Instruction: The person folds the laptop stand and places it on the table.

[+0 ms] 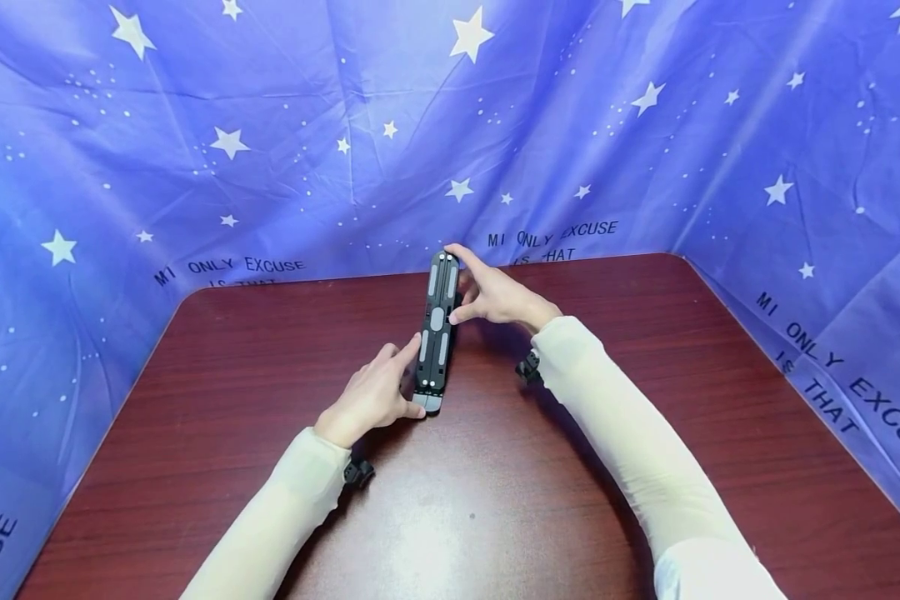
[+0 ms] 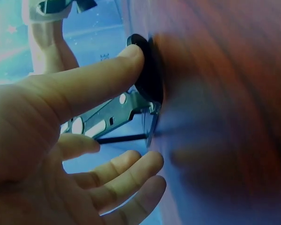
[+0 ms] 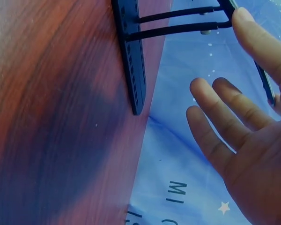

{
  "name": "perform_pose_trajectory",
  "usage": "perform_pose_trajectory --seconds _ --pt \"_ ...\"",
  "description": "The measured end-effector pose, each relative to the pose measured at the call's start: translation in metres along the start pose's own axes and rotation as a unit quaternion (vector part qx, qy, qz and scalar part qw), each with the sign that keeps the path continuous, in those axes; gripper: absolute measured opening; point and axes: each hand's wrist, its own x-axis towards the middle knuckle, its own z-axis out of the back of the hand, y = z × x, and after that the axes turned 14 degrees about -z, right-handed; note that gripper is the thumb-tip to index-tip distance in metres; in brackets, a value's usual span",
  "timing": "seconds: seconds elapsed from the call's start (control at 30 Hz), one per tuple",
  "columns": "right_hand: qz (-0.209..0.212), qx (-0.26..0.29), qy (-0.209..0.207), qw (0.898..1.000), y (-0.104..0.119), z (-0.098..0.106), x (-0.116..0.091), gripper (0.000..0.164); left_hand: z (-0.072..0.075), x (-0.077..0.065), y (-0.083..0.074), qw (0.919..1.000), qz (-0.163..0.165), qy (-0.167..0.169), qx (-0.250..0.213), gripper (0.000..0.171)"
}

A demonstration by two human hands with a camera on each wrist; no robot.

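Standing on desk (image 1: 487, 500): black stand (image 1: 437, 319) | left hand (image 1: 371, 392): thumb is pressing its near foot (image 1: 433, 403), fingers sitting wide | right hand (image 1: 501, 297): is touching its far end, fingers sitting wide

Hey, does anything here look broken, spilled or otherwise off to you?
I see nothing plainly broken or spilled. The black stand looks intact, with two struts rising from its base. One tiny dark speck on the tabletop interrupts its sheen, but it's too small to identify.

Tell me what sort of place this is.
Probably an improvised indoor recording booth: star-printed blue fabric hangs around a dark reddish wood-grain table, and a small black device sits at each wrist.
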Motion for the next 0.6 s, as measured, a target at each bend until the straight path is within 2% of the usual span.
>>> perform_pose_trajectory --seconds 0.23,0.4,0.6 --pt "0.001 -0.031 -0.042 0.999 0.002 -0.005 -0.007 0.105 0.008 -0.001 0.015 0.9989 -0.033 0.019 -0.027 0.116" --pt "0.001 -0.030 -0.074 0.997 0.001 -0.012 -0.012 0.105 0.015 -0.002 0.028 0.9969 -0.055 0.042 -0.039 0.116" --pt "-0.004 -0.029 -0.074 0.997 0.001 -0.014 -0.016 0.105 0.017 -0.003 0.033 0.9954 -0.066 0.053 -0.044 0.116"
